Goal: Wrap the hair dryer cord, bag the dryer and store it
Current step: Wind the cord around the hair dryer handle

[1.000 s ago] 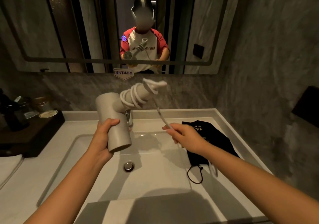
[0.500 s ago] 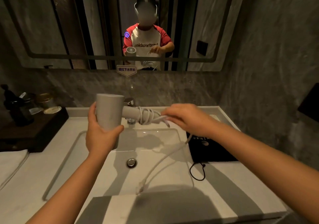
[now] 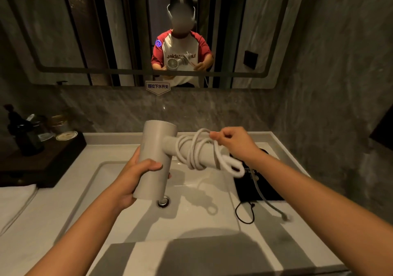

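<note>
Bag (image 3: 258,187) lies right of sink (image 3: 204,192)

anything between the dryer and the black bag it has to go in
Nothing visible does. The hair dryer, held in the left hand, hangs over the sink; the black bag lies flat just right of the basin, partly under the right hand's forearm.

small white sign (image 3: 158,86) under mirror (image 3: 63,41) edge reads "提拉下水开关" in dark characters, mirrored shirt (image 3: 180,48) print partly legible, "...ables", rest hidden by reflected dryer, gold print on black bag (image 3: 255,188) too small to read
</note>
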